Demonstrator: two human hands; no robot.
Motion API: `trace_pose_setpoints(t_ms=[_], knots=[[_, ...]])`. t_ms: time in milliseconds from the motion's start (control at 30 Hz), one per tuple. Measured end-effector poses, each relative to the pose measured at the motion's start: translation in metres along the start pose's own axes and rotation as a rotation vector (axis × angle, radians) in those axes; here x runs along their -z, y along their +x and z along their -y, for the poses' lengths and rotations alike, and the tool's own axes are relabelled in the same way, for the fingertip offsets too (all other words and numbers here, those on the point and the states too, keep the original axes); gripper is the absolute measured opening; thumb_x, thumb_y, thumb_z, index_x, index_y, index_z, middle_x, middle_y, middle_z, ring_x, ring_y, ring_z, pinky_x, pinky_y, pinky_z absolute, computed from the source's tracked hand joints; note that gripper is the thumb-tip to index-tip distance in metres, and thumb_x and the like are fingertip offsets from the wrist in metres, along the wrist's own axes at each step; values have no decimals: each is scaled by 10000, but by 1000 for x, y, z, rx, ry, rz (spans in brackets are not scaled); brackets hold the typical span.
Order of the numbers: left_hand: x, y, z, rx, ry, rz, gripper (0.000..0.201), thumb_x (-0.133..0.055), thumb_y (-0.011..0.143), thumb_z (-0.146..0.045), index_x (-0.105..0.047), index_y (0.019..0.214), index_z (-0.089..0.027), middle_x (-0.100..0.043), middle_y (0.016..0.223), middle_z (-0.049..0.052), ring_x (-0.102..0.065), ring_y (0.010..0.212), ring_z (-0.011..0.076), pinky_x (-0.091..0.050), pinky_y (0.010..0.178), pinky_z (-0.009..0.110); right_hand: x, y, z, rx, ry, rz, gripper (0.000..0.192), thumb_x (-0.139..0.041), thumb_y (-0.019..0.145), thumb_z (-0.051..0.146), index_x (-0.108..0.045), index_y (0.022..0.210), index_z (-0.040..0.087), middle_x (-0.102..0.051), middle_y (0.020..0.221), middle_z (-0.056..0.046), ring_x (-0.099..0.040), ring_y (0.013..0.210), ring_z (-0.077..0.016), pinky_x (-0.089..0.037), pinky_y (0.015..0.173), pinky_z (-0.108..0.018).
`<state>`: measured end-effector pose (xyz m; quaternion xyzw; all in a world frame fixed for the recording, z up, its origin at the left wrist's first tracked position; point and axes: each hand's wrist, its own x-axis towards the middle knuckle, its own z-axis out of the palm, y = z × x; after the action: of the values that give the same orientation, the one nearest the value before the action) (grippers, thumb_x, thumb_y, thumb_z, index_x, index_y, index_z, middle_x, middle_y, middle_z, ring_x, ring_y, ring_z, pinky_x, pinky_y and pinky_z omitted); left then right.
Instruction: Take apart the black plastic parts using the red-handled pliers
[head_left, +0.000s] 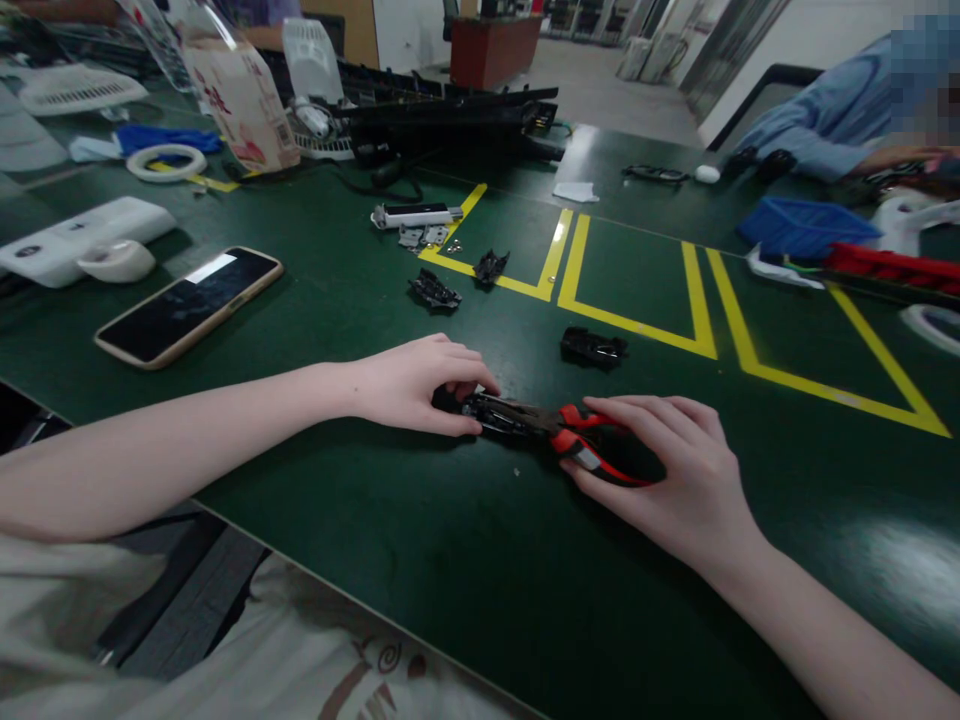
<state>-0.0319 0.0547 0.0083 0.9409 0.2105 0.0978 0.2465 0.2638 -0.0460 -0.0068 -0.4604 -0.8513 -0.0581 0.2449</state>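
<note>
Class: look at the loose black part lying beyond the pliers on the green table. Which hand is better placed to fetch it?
Right, probably. The right hand lies nearer the loose black part, though it holds the pliers.

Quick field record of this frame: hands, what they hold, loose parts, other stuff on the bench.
left hand: fingers pinch a small black part flat on the green table
right hand: grips the red-handled pliers, nose at the black part
loose parts: three more black pieces, at and
phone: face up, far left of the hands
tape roll: far left rear
blue bin: right rear, near another person's sleeve
floor marks: yellow tape lines beyond the hands
</note>
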Motion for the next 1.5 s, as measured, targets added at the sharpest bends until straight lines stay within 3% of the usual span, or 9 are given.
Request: trace_pose_setpoints(t_ms=[700,867,1167,1500], knots=[[1,0,0,-43,65,-5,399,-684,907,-446,-632,1206,-188,-655,887,22,-598,832,173,-385,822,304,3,0,4,76,-92,-15,450,-716,840,386,-608,1243,218,-712,1109,-112,-684,922,-296,-504,785,-486],[0,0,-1,-24,50,-1,387,-691,895,-435,-621,1185,-190,-639,812,-1,-594,788,169,-392,827,309,4,0,8,45,-8,25,443,-719,833,378,-620,1227,203,-703,1086,-107,-685,879,-256,-577,682,-402],[-2,0,1,-24,-32,13,373,-704,871,-413,-606,1156,-194,-623,758,-37,-588,695,138,-402,853,320,4,-1,12,-112,243,145,421,-719,825,364,-642,1219,236,-695,1081,-65,-701,845,-205,-614,649,-320],[-8,3,-2,-8,-63,-33,511,-747,822,-515,-568,1180,-198,-719,926,13,-640,781,175,-403,889,344,5,3,15,-141,278,130,364,-723,814,344,-659,1156,235,-714,1016,-67,-714,816,-221,-613,638,-330]])
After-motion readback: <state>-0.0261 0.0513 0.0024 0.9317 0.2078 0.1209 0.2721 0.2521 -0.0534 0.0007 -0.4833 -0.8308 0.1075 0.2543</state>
